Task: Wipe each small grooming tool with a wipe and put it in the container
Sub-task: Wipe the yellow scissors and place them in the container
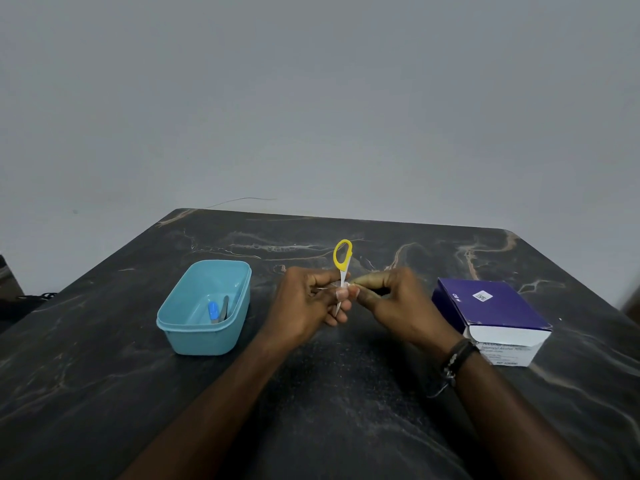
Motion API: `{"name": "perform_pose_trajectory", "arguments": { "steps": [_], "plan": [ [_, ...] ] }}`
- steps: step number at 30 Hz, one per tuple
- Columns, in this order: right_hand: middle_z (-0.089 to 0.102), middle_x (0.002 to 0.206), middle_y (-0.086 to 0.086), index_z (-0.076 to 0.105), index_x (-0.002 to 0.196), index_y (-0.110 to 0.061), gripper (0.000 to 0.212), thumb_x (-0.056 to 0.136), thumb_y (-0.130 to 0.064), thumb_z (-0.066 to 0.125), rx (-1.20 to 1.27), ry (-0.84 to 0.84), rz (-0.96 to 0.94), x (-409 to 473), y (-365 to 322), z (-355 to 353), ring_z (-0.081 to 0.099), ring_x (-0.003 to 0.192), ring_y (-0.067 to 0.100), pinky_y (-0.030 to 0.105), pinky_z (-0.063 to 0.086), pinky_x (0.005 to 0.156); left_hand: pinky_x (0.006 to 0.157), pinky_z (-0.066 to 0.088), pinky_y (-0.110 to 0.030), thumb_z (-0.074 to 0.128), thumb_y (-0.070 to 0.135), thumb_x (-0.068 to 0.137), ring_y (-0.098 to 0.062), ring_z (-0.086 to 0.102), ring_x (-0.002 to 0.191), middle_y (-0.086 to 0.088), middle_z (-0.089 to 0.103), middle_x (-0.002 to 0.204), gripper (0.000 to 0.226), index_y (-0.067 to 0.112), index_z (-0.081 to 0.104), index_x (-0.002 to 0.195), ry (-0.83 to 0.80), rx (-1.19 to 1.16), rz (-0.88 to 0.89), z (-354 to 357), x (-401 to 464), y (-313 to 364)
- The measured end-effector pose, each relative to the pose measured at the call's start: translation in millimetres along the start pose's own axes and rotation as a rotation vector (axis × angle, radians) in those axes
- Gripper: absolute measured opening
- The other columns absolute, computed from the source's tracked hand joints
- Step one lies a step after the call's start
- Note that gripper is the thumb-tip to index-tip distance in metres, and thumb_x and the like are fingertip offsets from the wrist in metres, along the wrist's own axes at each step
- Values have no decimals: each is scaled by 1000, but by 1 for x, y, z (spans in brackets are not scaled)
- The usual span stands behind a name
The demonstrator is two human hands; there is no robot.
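The left hand (309,306) grips the small scissors (342,271) upright, yellow loop above its fingers; the right hand (391,303) pinches a wipe (350,289) against the blades.

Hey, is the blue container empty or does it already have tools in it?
Not empty. The blue container sits open with no lid on, and two small tools lie inside: a blue-handled one and a dark slim one.
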State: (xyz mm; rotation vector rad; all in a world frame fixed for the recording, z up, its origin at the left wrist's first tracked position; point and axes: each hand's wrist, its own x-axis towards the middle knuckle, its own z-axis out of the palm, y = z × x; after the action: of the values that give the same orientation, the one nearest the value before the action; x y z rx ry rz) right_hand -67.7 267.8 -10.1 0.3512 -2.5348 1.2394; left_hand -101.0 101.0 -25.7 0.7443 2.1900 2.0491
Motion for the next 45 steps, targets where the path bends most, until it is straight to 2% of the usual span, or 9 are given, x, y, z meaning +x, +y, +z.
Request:
{"name": "perform_pose_trajectory", "arguments": {
  "steps": [4, 8, 14, 18, 23, 30, 36, 41, 45],
  "plan": [
    [64, 53, -13, 78, 87, -9, 19, 94, -10, 61, 219, 105, 85, -2, -8, 6, 54, 53, -4, 11, 42, 58, 54, 53, -28, 60, 1, 92, -21, 65, 57, -9, 69, 66, 24, 22, 71, 95, 19, -20, 20, 4, -1, -1],
    [71, 68, 9, 77, 78, -6, 25, 94, -11, 60, 384, 203, 138, -2, -13, 18, 63, 67, 12, 31, 55, 76, 54, 53, -26, 59, 0, 92, -19, 63, 56, -4, 67, 63, 31, 29, 71, 91, 63, -30, 51, 6, -2, -1],
    [75, 77, 4, 74, 78, -24, 29, 96, -11, 56, 401, 382, 180, 1, -13, 24, 72, 76, 14, 26, 58, 76, 56, 56, -29, 58, 1, 93, -20, 64, 57, -8, 69, 67, 24, 17, 72, 103, 84, -13, 97, 10, -4, -1],
    [76, 81, 8, 73, 82, -15, 27, 99, -19, 52, 316, 333, 214, 1, -11, 21, 73, 85, 25, 46, 58, 84, 54, 53, -27, 56, 0, 94, -20, 65, 57, -9, 68, 69, 28, 18, 72, 107, 85, 40, 129, 13, -5, -1],
    [72, 75, 13, 69, 81, -12, 31, 99, -27, 49, 182, 273, 201, 1, -13, 22, 67, 81, 38, 58, 54, 78, 52, 52, -25, 58, 2, 92, -20, 69, 58, -3, 70, 68, 24, 15, 73, 105, 112, 79, 135, 12, -5, -3],
    [73, 74, 13, 73, 80, -10, 29, 98, -20, 52, 219, 333, 232, -1, -17, 26, 70, 77, 33, 53, 57, 77, 53, 55, -29, 58, 2, 92, -24, 70, 58, -9, 71, 70, 25, 11, 72, 109, 118, 93, 132, 13, -4, -4],
    [72, 84, 25, 72, 77, -7, 30, 98, -14, 53, 375, 377, 271, -2, -26, 24, 63, 72, 19, 33, 55, 70, 55, 57, -32, 58, 2, 93, -21, 69, 58, -8, 70, 70, 23, 12, 72, 107, 125, 75, 113, 14, -4, -4],
    [72, 81, 24, 72, 75, -12, 30, 98, -15, 54, 327, 393, 280, -4, -27, 27, 62, 71, 22, 48, 56, 76, 55, 56, -31, 59, 2, 92, -20, 69, 58, -9, 71, 72, 24, 10, 72, 111, 126, 72, 109, 14, -4, -4],
    [74, 79, 15, 68, 68, -25, 34, 97, -16, 54, 312, 434, 291, -4, -29, 27, 71, 79, 28, 48, 56, 79, 55, 57, -32, 60, 3, 92, -22, 70, 58, -10, 72, 73, 22, 9, 72, 108, 132, 81, 113, 14, -4, -4]
  ]
}}
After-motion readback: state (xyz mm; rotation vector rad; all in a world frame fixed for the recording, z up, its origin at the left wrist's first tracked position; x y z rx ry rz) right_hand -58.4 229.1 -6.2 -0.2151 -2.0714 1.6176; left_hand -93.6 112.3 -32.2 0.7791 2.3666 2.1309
